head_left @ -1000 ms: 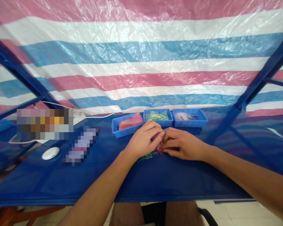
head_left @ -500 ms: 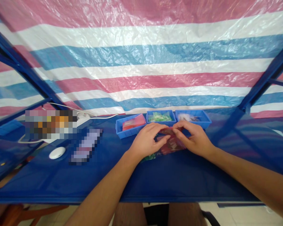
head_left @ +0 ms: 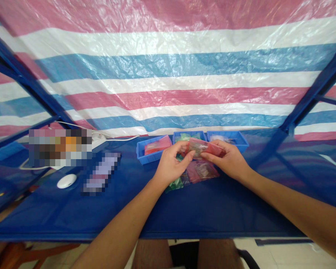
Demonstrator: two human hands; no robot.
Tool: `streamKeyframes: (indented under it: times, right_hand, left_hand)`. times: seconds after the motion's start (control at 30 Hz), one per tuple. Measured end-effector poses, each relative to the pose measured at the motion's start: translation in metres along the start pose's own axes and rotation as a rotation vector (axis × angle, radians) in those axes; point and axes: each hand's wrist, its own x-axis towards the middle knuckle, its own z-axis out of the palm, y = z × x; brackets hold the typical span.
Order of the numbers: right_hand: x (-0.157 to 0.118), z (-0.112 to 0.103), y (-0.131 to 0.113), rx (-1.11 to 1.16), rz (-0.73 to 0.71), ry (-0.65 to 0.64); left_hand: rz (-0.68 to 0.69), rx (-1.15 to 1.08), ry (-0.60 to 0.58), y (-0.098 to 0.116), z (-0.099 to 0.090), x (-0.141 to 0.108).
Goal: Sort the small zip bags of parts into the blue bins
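Packet [head_left: 203, 147], reddish, spans left hand [head_left: 172, 160] and right hand [head_left: 232, 158], each closed on one end; light, even pinch should keep it steady above pink bag [head_left: 204, 171] just below them.

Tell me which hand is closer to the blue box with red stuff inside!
Left. The left hand is just to the right of the blue box; the right hand is farther right, at the right end of the red bag both hold.
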Motion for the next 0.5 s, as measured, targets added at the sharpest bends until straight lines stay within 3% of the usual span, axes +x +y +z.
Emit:
streamKeyframes:
  times: [0.1, 0.23, 0.5]
  right_hand:
    - [0.005, 0.000, 0.003, 0.235, 0.036, 0.028]
    - [0.006, -0.002, 0.001, 0.268, 0.040, 0.035]
    - [0.003, 0.000, -0.003, 0.351, 0.118, 0.056]
  left_hand:
    - [-0.054, -0.103, 0.019, -0.005, 0.002, 0.001]
    - [-0.088, -0.120, 0.013, -0.005, 0.001, 0.002]
    - [0.043, 0.041, -0.068, 0.004, 0.000, 0.005]
